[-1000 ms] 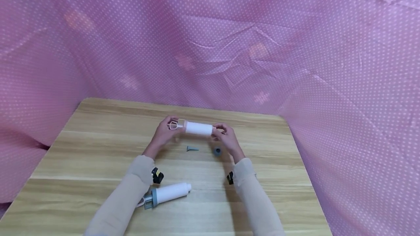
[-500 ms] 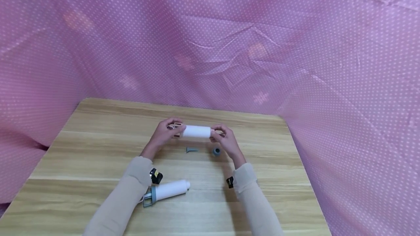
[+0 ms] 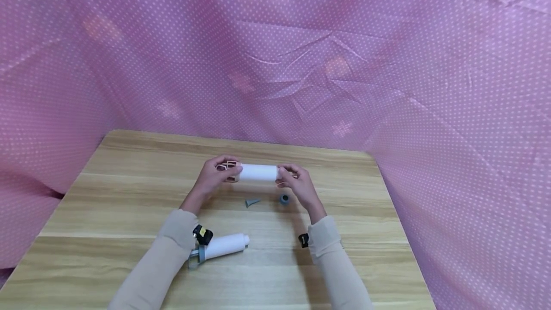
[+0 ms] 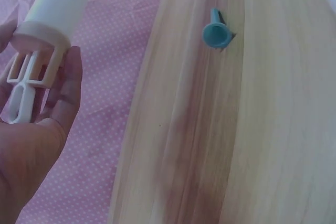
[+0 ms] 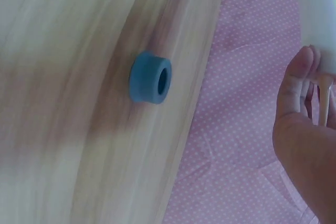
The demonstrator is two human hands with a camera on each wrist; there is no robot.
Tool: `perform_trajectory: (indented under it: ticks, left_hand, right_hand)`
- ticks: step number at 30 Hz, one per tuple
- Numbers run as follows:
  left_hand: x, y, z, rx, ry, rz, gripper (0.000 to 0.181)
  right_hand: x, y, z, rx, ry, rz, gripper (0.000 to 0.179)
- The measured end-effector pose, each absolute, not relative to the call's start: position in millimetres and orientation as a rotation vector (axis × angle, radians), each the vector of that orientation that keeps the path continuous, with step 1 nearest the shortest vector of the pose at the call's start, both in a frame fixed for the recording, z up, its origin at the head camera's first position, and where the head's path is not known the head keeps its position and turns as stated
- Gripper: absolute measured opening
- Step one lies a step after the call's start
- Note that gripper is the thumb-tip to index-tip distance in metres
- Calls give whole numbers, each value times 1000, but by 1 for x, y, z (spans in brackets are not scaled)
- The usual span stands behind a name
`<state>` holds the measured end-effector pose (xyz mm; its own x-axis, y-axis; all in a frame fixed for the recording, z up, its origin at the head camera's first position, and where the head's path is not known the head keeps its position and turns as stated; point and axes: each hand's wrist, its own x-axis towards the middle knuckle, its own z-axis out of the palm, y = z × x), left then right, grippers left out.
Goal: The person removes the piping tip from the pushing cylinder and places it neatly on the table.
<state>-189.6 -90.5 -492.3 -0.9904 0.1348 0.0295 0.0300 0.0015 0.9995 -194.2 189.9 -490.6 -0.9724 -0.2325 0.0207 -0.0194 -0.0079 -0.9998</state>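
Observation:
A white icing syringe [image 3: 258,172] with a beige collar and a looped plunger handle is held level above the far half of the table. My left hand [image 3: 208,177] grips its collar end, thumb on the near side. At the opposite end my right hand [image 3: 302,186] pinches the tip, where a narrow beige piece [image 5: 324,100] sticks out past the barrel. Below on the wood lie a blue-grey cone nozzle [image 4: 217,34] and a blue-grey ring cap [image 5: 150,78], neither touched by a hand.
A second white syringe [image 3: 225,245] with a blue-grey collar lies nearer the front, its handle partly behind the left forearm. The wooden table [image 3: 361,252] has rounded far corners. Pink dotted cloth [image 3: 275,61] hangs behind it and at both sides.
The left hand has shifted its grip, its thumb now over the beige collar. The syringe has tilted nearly level. On the table the cone nozzle has turned slightly and sits a little nearer.

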Motion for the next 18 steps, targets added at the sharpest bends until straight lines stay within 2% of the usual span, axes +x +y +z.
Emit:
perform_trajectory:
  ticks: [18]
  left_hand:
    - [-197, -90, -491, 199, 2334, 2171, 36]
  right_hand:
    - [-195, 175, -484, -202, 2106, -2202, 25]
